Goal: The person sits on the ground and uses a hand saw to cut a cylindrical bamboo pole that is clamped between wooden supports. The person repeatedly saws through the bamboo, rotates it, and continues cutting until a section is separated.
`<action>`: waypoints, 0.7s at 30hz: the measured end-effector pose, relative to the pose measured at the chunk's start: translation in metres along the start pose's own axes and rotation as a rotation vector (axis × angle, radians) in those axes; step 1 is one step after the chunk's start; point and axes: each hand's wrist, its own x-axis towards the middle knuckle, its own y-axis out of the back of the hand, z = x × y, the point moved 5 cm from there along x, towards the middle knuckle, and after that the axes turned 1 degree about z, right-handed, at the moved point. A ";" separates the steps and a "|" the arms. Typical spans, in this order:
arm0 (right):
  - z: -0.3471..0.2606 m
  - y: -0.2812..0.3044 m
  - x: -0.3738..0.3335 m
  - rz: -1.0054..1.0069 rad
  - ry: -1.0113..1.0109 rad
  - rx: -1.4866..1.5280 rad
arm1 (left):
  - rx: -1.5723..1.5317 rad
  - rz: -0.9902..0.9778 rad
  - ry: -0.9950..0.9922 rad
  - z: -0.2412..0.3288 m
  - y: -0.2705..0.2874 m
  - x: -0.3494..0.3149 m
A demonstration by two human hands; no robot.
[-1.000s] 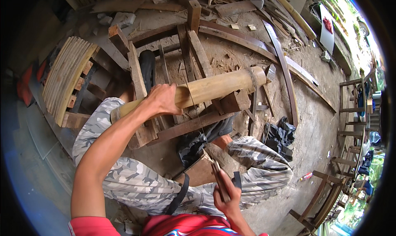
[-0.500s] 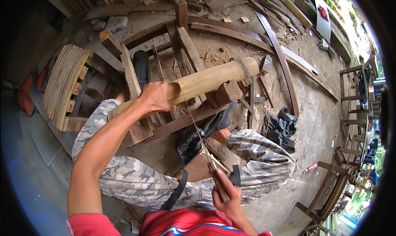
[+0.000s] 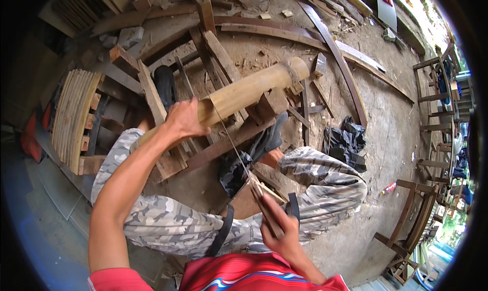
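Observation:
A thick bamboo pole lies slanted across a low wooden frame, its far end bound with a tie. My left hand is closed over the pole's nearer part, its thumb beside the saw line. The thin blade of a handsaw runs from near my lap up to the bamboo and crosses it just right of that hand. Around the saw's handle, my right hand is closed, with the index finger laid along it. The blade's far tip is hard to make out against the bamboo.
A slatted wooden piece stands on the left. Black plastic lies right of my leg. Long boards and wood scraps cover the far floor. Wooden chair frames stand along the right.
The whole view has shifted slightly, so the pole and frame appear farther left and higher. Both hands keep their holds, and the blade still crosses the bamboo at about the same place.

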 end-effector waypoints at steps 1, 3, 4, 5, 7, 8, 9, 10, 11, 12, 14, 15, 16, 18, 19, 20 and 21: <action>-0.008 0.004 -0.008 -0.019 -0.015 0.014 | 0.001 0.032 -0.018 -0.002 0.003 0.001; -0.022 0.001 0.033 0.078 0.214 -0.076 | 0.023 0.018 0.002 0.002 0.003 0.000; -0.024 -0.013 0.064 0.063 0.130 0.036 | 0.039 0.019 0.017 -0.001 0.004 -0.002; -0.022 -0.023 0.099 0.000 0.074 0.033 | 0.050 0.027 0.014 0.001 0.008 0.001; -0.021 -0.038 0.161 0.069 0.113 0.100 | 0.036 0.032 -0.005 0.004 0.009 0.007; -0.027 -0.038 0.165 0.028 0.036 0.062 | 0.023 0.030 -0.004 0.003 0.010 0.008; -0.019 -0.039 0.158 0.034 0.041 0.106 | 0.038 0.034 -0.004 0.004 0.010 0.008; -0.007 -0.040 0.142 0.042 0.046 0.150 | 0.054 0.037 -0.005 0.004 0.010 0.008; 0.005 -0.041 0.120 0.052 0.042 0.193 | 0.066 0.033 -0.010 0.006 0.008 0.008; 0.004 -0.029 0.091 0.073 0.093 0.123 | 0.051 0.012 0.011 0.002 0.012 0.010; 0.011 0.004 0.000 -0.005 -0.025 0.058 | 0.008 -0.055 0.068 0.002 0.010 0.003; 0.018 0.013 -0.031 -0.072 -0.178 0.060 | -0.009 -0.039 0.048 0.005 0.011 0.004; 0.012 0.017 -0.026 -0.052 -0.127 0.051 | -0.022 -0.011 0.035 0.004 0.014 0.005; 0.000 0.017 -0.012 -0.017 -0.043 0.035 | -0.013 -0.006 0.042 0.001 0.009 0.003; -0.002 0.010 0.011 0.038 0.082 0.041 | 0.015 -0.012 0.059 -0.001 0.009 0.005; -0.007 -0.001 0.051 0.065 0.169 0.043 | 0.037 -0.030 0.084 -0.002 0.004 0.002; -0.005 -0.013 0.083 0.036 0.097 0.100 | 0.034 -0.038 0.077 0.003 0.002 0.000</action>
